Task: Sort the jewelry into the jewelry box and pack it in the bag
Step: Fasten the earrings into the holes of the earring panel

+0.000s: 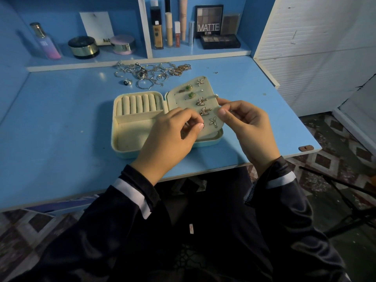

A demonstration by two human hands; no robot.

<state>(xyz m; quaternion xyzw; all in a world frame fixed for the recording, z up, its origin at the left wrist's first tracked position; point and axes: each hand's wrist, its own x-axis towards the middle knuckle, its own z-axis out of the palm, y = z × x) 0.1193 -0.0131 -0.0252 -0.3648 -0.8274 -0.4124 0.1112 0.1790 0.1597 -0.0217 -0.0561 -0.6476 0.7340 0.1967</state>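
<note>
Six earrings pinned to the earring panel (183,98), which stands tilted up over the right half of the jewelry box (138,123): two starfish earrings (200,81), two green studs (188,87) and two butterfly earrings (200,101).

One jewelry box, pale, lying open on the blue desk (61,119). Its left half has a row of ring rolls (138,103) at the back and a plain compartment in front of them.

One left hand (173,135), mine, over the box's front middle. The fingers are curled, with thumb and forefinger brought together at the panel's lower left. What sits between them is too small for me to tell.

One right hand (244,123), mine, at the box's right side. Thumb and forefinger pinch the panel's right edge.

One heap of loose jewelry (150,73) behind the box and near it: silver hoops, rings and chains, with a gold chain at its right end.

One dark-faced ring (127,82) behind the box's back left corner, just in front of the heap.

Several cosmetics on the shelf behind the box, beyond the heap: a perfume bottle (45,41), a black jar (83,47), a pink jar (123,44), upright tubes, and a palette marked MATTE (209,20).
</note>
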